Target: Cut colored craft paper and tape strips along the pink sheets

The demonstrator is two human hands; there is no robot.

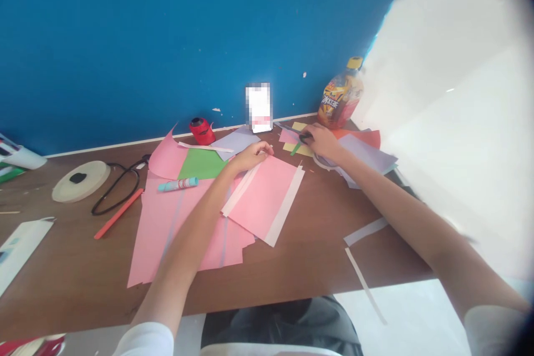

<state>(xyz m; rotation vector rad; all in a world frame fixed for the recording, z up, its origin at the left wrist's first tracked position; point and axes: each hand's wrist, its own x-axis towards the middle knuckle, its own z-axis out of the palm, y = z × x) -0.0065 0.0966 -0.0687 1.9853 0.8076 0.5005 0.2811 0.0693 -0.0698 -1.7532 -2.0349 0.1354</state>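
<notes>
My left hand (252,156) has its fingers curled at the top edge of a pink sheet of paper (267,194), which has white strips along two sides. The sheet lies tilted, partly over larger pink paper (154,239) on the table. Farther right, my right hand (324,142) has its fingers closed on the dark handle of a pair of scissors (306,137). The scissors lie over small pink and yellow paper pieces, and their blades point left toward the wall. A small green strip (296,148) is just below the handle.
A blue glue stick (178,184) lies on the pink paper. Behind it are green paper (202,163) and a red roll (202,131). A drink bottle (340,94) and a bright blurred-out upright object (259,107) stand by the blue wall. White strips (365,232) lie near the right edge.
</notes>
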